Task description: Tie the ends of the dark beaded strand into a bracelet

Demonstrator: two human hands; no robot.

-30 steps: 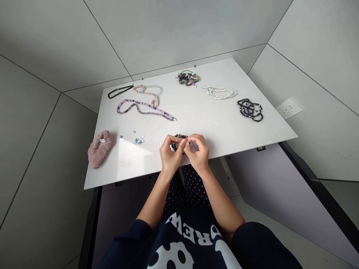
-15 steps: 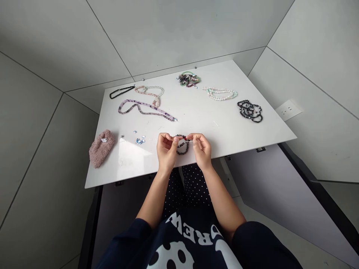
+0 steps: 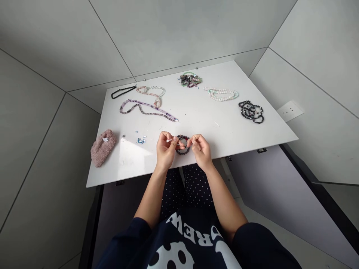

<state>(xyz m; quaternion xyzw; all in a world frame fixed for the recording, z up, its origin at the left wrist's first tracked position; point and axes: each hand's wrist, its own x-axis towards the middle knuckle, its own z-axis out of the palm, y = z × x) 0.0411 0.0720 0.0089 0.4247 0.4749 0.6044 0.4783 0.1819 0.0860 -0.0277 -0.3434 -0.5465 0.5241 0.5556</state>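
Observation:
Near the front edge of the white table (image 3: 196, 116), a dark beaded bracelet (image 3: 183, 151) with a red bead lies between my hands. My left hand (image 3: 166, 149) is closed in a pinch at the bracelet's left side, a thin white bit showing by its fingers. On the right side my right hand (image 3: 201, 149) is pinched too, its fingertips by the red part of the beads. Whatever is between the fingertips of either hand is too small to make out.
Purple and grey strands (image 3: 148, 111), a pink and clear strand (image 3: 155, 93) and a black strand (image 3: 123, 92) lie back left. A mixed bead pile (image 3: 190, 79), pale beads (image 3: 223, 94) and black bracelets (image 3: 251, 112) lie right. A fuzzy pink item (image 3: 103, 148) and blue scraps (image 3: 141, 140) sit left.
The thin white piece between my hands no longer spans towards my right hand. My fingers have shifted slightly, and the view has moved a little.

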